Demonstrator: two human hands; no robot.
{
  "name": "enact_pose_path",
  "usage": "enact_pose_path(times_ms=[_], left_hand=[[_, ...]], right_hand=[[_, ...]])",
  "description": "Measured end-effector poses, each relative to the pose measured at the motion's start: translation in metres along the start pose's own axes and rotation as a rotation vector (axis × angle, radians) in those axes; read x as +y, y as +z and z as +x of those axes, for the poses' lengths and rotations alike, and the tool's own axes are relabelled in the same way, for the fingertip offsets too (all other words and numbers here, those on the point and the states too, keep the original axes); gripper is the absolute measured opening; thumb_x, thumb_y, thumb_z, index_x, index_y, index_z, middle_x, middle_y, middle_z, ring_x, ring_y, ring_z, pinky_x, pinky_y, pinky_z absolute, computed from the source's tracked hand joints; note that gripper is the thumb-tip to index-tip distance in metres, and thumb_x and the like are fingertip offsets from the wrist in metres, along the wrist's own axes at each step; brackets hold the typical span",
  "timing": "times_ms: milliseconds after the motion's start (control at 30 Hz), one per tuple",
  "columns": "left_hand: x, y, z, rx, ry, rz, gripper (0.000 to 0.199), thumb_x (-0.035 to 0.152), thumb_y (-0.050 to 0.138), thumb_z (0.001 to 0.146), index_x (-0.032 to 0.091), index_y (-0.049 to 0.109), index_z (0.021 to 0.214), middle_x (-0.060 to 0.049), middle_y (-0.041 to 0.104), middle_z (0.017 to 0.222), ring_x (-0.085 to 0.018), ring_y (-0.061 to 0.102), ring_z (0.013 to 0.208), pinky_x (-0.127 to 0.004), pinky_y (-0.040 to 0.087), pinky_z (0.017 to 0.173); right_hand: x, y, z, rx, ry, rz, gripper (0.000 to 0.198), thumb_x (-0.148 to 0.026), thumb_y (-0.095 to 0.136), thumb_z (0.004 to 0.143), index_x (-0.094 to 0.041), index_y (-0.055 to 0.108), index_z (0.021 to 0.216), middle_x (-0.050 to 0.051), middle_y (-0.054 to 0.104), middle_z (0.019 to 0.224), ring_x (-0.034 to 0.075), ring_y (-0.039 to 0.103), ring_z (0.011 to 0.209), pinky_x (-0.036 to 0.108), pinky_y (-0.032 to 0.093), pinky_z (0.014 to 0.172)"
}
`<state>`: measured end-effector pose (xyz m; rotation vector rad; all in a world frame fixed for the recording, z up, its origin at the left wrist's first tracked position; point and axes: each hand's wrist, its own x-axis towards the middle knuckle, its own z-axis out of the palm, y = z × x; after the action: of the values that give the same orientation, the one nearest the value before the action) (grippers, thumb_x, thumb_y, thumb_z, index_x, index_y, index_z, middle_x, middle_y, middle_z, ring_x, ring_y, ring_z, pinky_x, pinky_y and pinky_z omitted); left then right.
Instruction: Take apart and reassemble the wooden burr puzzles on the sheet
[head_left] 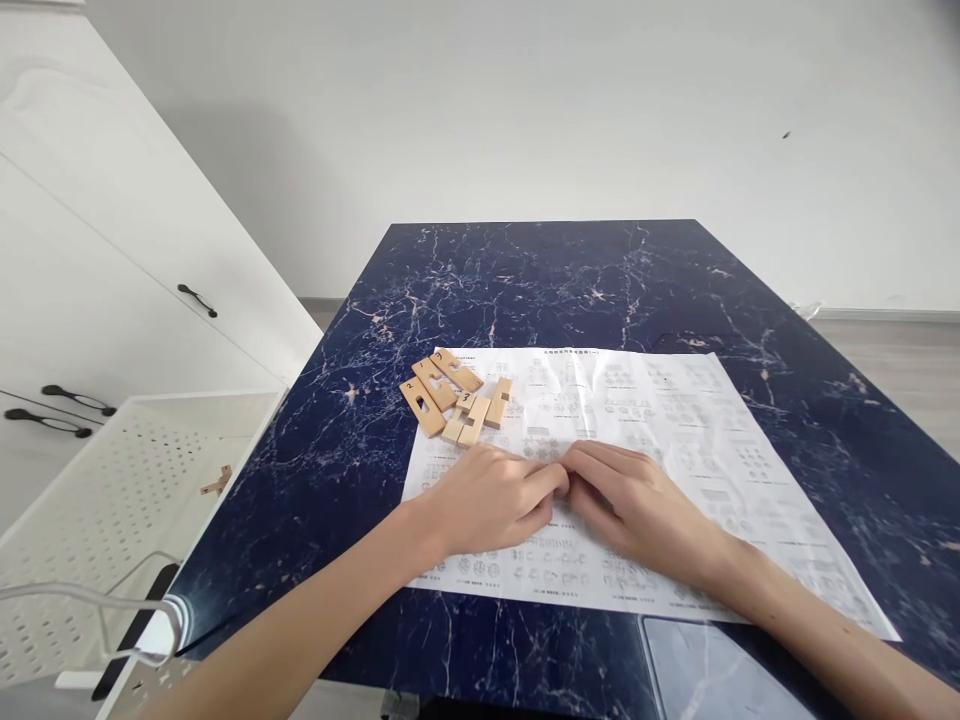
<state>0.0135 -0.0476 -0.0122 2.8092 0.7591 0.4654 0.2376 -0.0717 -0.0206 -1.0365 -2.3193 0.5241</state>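
Note:
A large white sheet [540, 590] printed with rows of small diagrams lies on the dark blue marbled table. Over its middle, my left hand [504, 497] and my right hand [628, 497] meet at the fingertips. The fingers of both are curled and closed; whatever they hold, if anything, is hidden. Just beyond my left hand lies a group of notched wooden puzzle pieces. Among them are a flat piece marked 2 [433, 421], two more flat numbered pieces beside it, a small cluster of blocks [470, 430] with a 3 on it, and a notched wooden bar [496, 410].
A glossy flat rectangular object [705, 665] lies at the near table edge, partly under my right forearm. Left of the table stands a white perforated surface [90, 510] with a white cable [67, 592] and a small wooden piece [216, 481]. White cabinets [112, 220] rise behind it.

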Motion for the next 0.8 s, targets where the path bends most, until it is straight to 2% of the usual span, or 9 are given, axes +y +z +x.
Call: enact_pose_path(times_ms=[367,433,533,633,700,733,800], left_hand=[[0.000,0.003,-0.002,0.044,0.017,0.007,0.015,0.015,0.052,0.102,0.017,0.065,0.096,0.001,0.072,0.072,-0.015,0.064,0.056,-0.031,0.042,0.051],[0.000,0.003,-0.001,0.107,0.023,-0.008,0.014,0.014,0.053,0.100,0.018,0.065,0.095,0.002,0.070,0.068,-0.014,0.062,0.053,-0.030,0.040,0.050],[-0.003,-0.002,0.001,0.312,-0.004,-0.057,0.011,0.013,0.056,0.098,0.019,0.065,0.097,0.007,0.062,0.059,-0.010,0.055,0.049,-0.026,0.041,0.051],[-0.014,-0.012,0.003,0.540,-0.111,-0.136,0.011,0.015,0.055,0.101,0.021,0.064,0.102,0.009,0.058,0.059,-0.008,0.053,0.049,-0.023,0.044,0.052],[-0.026,-0.021,0.004,0.659,-0.267,-0.136,0.012,0.020,0.052,0.106,0.022,0.064,0.105,0.005,0.065,0.069,-0.009,0.055,0.054,-0.024,0.046,0.054],[-0.032,-0.025,0.004,0.695,-0.358,-0.109,0.013,0.022,0.051,0.107,0.022,0.064,0.107,0.000,0.071,0.082,-0.012,0.061,0.065,-0.027,0.051,0.062],[-0.047,-0.032,0.002,0.708,-0.482,-0.033,0.016,0.023,0.048,0.108,0.021,0.064,0.109,-0.006,0.075,0.103,-0.018,0.067,0.087,-0.035,0.056,0.082]], right_hand=[[-0.001,0.000,-0.001,-0.004,-0.002,0.001,0.023,-0.009,0.043,0.103,-0.021,0.055,0.088,0.001,0.060,0.079,0.016,0.054,0.069,0.032,0.041,0.064],[0.000,0.000,-0.001,-0.006,0.000,-0.002,0.023,-0.010,0.044,0.104,-0.020,0.057,0.088,0.002,0.061,0.080,0.016,0.055,0.069,0.032,0.042,0.065],[0.000,-0.001,0.000,-0.006,-0.002,-0.001,0.022,-0.011,0.044,0.104,-0.019,0.062,0.094,0.003,0.066,0.083,0.018,0.060,0.071,0.033,0.045,0.066],[-0.001,-0.002,0.000,-0.009,-0.007,0.006,0.022,-0.013,0.045,0.106,-0.019,0.066,0.105,0.005,0.071,0.092,0.019,0.066,0.078,0.034,0.049,0.070],[-0.002,-0.003,0.000,-0.018,-0.002,0.003,0.024,-0.013,0.044,0.106,-0.019,0.067,0.107,0.007,0.073,0.094,0.020,0.068,0.080,0.035,0.051,0.071],[-0.002,-0.004,0.000,-0.022,-0.001,0.000,0.025,-0.013,0.043,0.106,-0.019,0.068,0.107,0.007,0.074,0.094,0.020,0.069,0.080,0.035,0.051,0.071],[-0.003,-0.004,0.000,-0.023,-0.004,-0.011,0.026,-0.013,0.043,0.106,-0.019,0.068,0.106,0.008,0.074,0.094,0.020,0.070,0.080,0.036,0.053,0.071]])
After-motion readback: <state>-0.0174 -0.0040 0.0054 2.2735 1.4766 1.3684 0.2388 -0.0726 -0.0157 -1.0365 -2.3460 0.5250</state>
